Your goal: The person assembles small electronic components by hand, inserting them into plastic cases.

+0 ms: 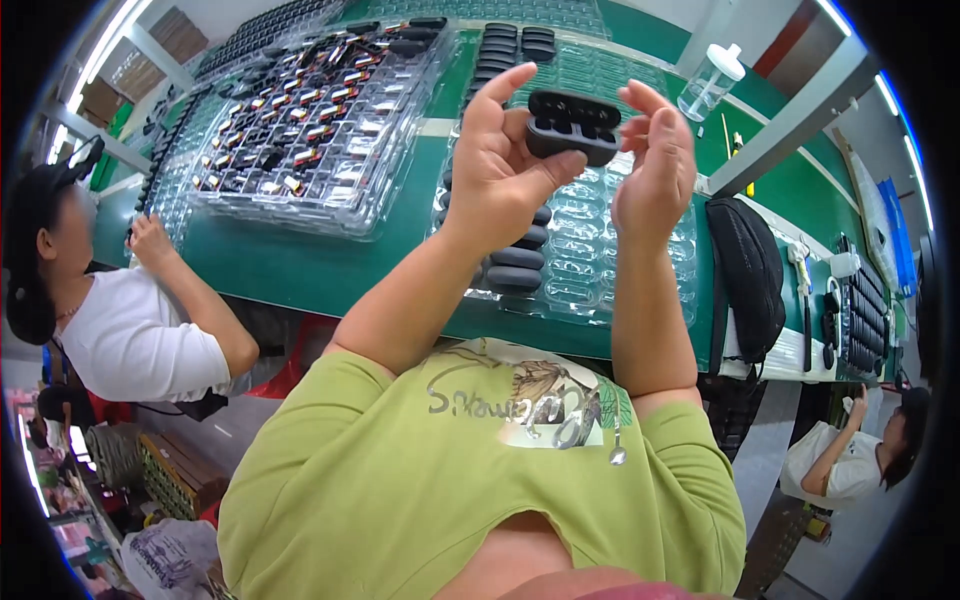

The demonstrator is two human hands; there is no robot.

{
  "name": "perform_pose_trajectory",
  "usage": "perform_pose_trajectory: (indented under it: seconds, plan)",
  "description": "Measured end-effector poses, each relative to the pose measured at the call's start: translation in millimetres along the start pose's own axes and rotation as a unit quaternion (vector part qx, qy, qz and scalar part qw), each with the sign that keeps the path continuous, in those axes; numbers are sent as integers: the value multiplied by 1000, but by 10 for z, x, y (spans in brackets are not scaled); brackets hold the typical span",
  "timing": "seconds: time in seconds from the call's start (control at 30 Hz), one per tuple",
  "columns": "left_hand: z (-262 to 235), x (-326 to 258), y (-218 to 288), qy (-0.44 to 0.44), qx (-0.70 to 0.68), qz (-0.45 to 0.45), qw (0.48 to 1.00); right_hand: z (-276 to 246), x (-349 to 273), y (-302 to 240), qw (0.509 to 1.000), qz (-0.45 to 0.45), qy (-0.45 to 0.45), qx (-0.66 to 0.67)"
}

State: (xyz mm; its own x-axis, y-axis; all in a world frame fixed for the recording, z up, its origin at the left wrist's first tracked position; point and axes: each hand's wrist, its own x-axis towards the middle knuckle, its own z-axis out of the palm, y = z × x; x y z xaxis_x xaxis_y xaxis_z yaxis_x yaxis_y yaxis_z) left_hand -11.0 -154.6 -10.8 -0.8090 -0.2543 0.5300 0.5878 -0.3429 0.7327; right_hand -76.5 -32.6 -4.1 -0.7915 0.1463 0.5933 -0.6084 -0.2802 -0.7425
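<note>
My left hand [498,185] grips a black earbud charging case [572,140] by its left end, with the thumb along its near side. The case's lid is raised, and dark hollows show inside. Close by the case's right end is my right hand [655,170], its fingers apart and slightly bent, holding nothing that I can see. Beneath both hands lies a clear plastic tray [575,265] with moulded pockets. Black closed cases [515,278] fill pockets along its left side, partly hidden by my left forearm.
Left of my arms, stacked clear trays [375,200] hold small black parts with red and white bits. A clear bottle [700,92], metal post [790,110] and black bag [745,275] are at right. Co-workers sit at left [140,330] and far right [845,460].
</note>
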Motion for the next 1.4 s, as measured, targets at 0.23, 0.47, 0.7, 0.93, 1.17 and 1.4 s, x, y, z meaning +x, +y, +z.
perform_pose_trajectory:
  seconds: [0.23,0.47,0.7,0.93,1.17,1.4]
  plan:
    - [-453,-468,-8,-81,126,-173,974,-458,-402,-53,873,-213,-349,-265]
    - [-545,-659,50,-136,174,-191,956,-495,-731,-8,908,239,-309,-150]
    - [-589,-573,154,-163,196,-223,941,-454,-615,182,872,352,-340,-22]
    - [-881,-606,-33,-56,295,-150,942,-78,-34,367,878,57,-397,-260]
    - [-875,-563,-43,-75,305,-183,932,-9,821,1635,770,-52,-394,-499]
    - [-948,-347,60,-75,371,-140,915,-27,743,1799,706,-33,-467,-531]
